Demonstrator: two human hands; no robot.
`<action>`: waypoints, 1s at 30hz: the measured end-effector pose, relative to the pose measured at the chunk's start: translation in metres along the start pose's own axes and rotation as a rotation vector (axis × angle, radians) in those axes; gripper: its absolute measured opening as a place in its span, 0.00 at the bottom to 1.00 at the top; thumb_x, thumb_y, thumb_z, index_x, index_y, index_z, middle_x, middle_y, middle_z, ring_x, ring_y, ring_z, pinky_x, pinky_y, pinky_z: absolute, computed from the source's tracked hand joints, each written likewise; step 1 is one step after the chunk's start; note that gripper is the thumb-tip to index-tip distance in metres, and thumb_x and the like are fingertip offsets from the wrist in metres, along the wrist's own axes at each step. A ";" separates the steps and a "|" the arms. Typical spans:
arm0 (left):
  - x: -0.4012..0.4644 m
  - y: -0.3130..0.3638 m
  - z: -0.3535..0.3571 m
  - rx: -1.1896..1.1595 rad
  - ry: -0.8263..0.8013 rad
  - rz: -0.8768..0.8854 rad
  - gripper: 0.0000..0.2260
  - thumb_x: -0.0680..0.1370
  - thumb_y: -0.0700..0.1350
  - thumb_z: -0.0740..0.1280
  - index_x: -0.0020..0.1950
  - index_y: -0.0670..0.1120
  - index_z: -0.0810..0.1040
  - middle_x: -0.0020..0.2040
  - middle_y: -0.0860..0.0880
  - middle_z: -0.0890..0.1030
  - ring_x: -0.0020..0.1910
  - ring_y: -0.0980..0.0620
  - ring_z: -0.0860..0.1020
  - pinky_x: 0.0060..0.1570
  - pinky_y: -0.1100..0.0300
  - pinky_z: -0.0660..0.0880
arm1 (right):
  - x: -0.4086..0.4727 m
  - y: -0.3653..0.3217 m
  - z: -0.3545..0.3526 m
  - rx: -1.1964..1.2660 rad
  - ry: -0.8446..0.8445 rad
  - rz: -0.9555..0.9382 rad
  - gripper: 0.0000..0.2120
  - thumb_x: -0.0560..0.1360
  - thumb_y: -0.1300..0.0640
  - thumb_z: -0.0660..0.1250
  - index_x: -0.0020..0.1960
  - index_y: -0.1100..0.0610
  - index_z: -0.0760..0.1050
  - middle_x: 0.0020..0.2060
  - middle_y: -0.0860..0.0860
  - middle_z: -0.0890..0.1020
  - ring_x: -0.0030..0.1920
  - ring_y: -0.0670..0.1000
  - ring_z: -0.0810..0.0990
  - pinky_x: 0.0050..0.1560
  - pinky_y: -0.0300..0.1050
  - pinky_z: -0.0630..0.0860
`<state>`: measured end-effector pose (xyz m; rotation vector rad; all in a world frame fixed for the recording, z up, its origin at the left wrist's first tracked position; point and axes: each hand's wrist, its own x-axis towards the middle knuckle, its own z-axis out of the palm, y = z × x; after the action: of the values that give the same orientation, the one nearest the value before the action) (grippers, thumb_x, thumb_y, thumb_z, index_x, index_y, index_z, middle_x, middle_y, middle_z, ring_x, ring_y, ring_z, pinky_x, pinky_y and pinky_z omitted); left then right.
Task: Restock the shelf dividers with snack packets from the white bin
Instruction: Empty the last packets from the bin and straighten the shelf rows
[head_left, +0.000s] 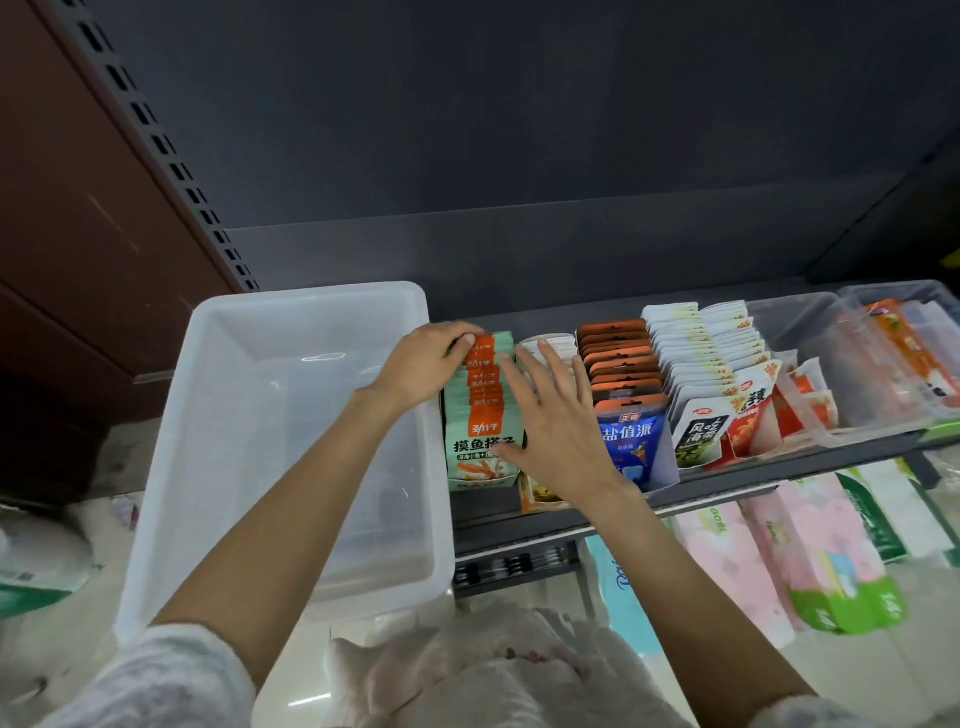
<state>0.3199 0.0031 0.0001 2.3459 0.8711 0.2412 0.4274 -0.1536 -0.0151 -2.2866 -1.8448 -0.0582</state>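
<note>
Shelf (727, 480): both hands (423, 364) (558, 431) flank green packets (480, 441) (bin (291, 447) beside)

Bin (291, 332) white; packets (480, 410) mint-green, orange-topped

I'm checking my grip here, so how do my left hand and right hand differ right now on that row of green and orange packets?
The left hand curls its fingers over the back of the green-and-orange packet row; the right hand lies flat with fingers spread. The left hand sits at the row's far end beside the white bin; the right hand presses the row's right side nearer the front. Both touch the same row.
</note>
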 end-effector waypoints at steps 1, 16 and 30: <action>0.004 -0.001 -0.002 -0.004 -0.014 -0.005 0.14 0.82 0.48 0.55 0.62 0.47 0.76 0.57 0.48 0.79 0.55 0.50 0.77 0.56 0.56 0.73 | -0.003 0.002 0.001 0.002 -0.003 0.013 0.47 0.64 0.40 0.74 0.74 0.57 0.58 0.72 0.57 0.64 0.74 0.58 0.55 0.71 0.61 0.47; 0.006 -0.012 -0.007 -0.151 -0.112 -0.043 0.13 0.81 0.50 0.57 0.59 0.48 0.77 0.51 0.50 0.81 0.52 0.52 0.79 0.52 0.59 0.73 | -0.007 0.002 -0.001 0.064 -0.189 0.077 0.42 0.76 0.38 0.59 0.76 0.51 0.36 0.74 0.44 0.36 0.73 0.50 0.29 0.71 0.61 0.31; -0.070 0.037 0.037 -0.231 0.179 -0.093 0.29 0.81 0.54 0.54 0.77 0.51 0.41 0.77 0.56 0.42 0.75 0.59 0.40 0.74 0.57 0.45 | -0.046 -0.004 0.006 0.202 0.132 0.237 0.36 0.70 0.41 0.56 0.74 0.55 0.56 0.77 0.56 0.50 0.76 0.55 0.40 0.73 0.62 0.40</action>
<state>0.2991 -0.0822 -0.0038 2.0873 0.9799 0.4924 0.4129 -0.1958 -0.0280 -2.2813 -1.4363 0.0118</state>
